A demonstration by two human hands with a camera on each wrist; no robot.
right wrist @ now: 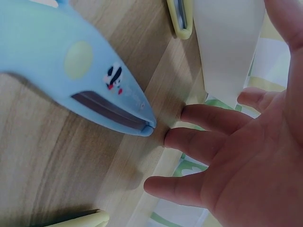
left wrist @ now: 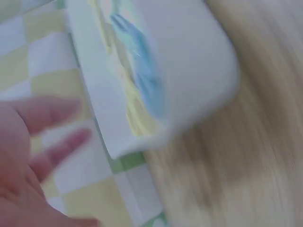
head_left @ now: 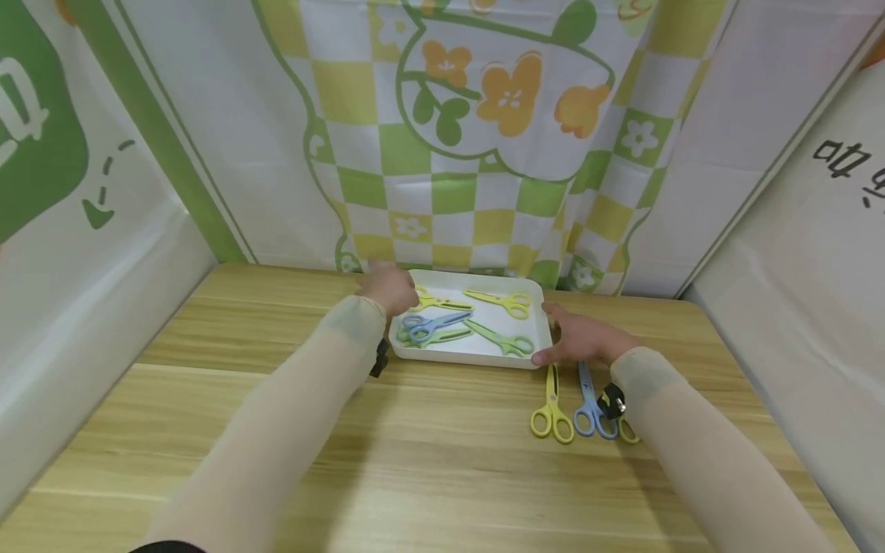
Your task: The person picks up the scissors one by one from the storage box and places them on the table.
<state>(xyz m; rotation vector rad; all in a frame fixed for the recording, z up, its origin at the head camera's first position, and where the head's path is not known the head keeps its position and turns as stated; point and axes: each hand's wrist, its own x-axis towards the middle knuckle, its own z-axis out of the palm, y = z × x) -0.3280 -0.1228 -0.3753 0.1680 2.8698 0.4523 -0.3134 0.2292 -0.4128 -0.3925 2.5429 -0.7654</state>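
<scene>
A white tray (head_left: 470,359) at the back of the table holds several scissors: yellow ones (head_left: 499,300), green ones (head_left: 503,339) and a blue pair (head_left: 434,326) that overlaps a green one. My left hand (head_left: 389,289) is at the tray's left back corner; the left wrist view shows its blurred fingers (left wrist: 49,113) spread beside the tray wall, holding nothing. At the right end, my right hand (head_left: 588,338) has its thumb at the front corner and a finger by the back corner. Its other fingers (right wrist: 203,146) reach out loosely.
In front of my right hand, yellow scissors (head_left: 552,407) and blue scissors (head_left: 590,407) lie on the wooden table (head_left: 429,461). Another yellow pair (head_left: 628,432) is partly hidden under my right wrist. A checked curtain (head_left: 456,200) hangs right behind the tray; white walls stand at both sides.
</scene>
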